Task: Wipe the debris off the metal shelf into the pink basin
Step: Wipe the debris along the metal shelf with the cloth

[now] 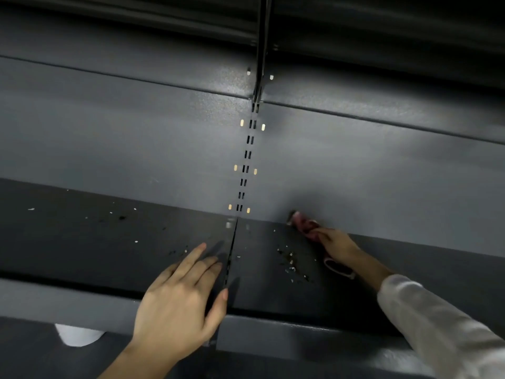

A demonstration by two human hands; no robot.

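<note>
Head view shows the right hand clenched on a soft pink cloth, light debris just nearside of it on the metal shelf, left hand flat and open.

The metal shelf lies open from above, its left half bare but for scattered specks, so a hand could sweep there freely up to the back panel, which walls off the far edge. The left hand lies flat across the seam between the two shelf plates and blocks the middle front. On the right half the right hand, closed on a pink cloth, fills the back corner, leaving a clear strip around the debris between both hands.
</note>
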